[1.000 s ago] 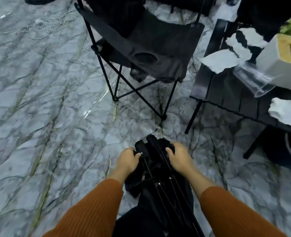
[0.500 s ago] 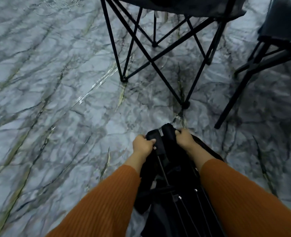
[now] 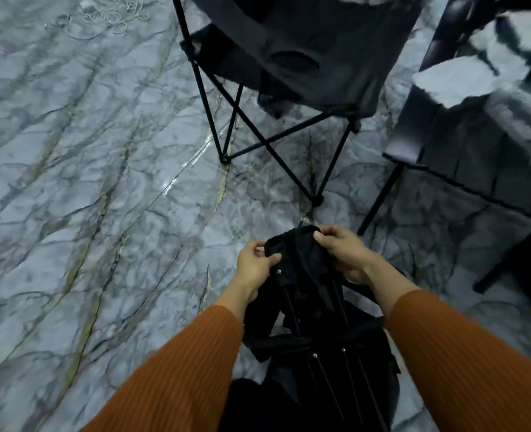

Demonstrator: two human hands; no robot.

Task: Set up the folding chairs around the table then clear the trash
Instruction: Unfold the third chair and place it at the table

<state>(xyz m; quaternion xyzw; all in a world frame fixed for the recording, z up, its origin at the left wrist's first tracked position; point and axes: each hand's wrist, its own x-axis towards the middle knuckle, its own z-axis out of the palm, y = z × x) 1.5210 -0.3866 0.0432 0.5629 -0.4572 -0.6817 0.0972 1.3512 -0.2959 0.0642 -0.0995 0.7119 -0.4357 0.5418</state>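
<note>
A folded black camping chair point(image 3: 314, 332) stands upright in front of me, its fabric and thin rods bunched together. My left hand point(image 3: 255, 266) grips the left top corner of its fabric. On the right top corner my right hand point(image 3: 342, 251) pinches the cloth. Both arms wear orange ribbed sleeves. An unfolded black chair point(image 3: 308, 54) with a cup holder stands just beyond, on crossed legs. At the right is the dark slatted table point(image 3: 463, 157) with crumpled white paper point(image 3: 463, 79) on it.
The floor point(image 3: 86, 198) is grey marble-patterned with a glossy streak. A tangle of white string point(image 3: 114, 17) lies on it at the far upper left. A table leg point(image 3: 379, 201) slants down close to the right of the folded chair.
The view has tilted up, bringing the open chair's seat and the table top back into sight. My hands have shifted on the folded chair's top, the right now pinching the fabric.
</note>
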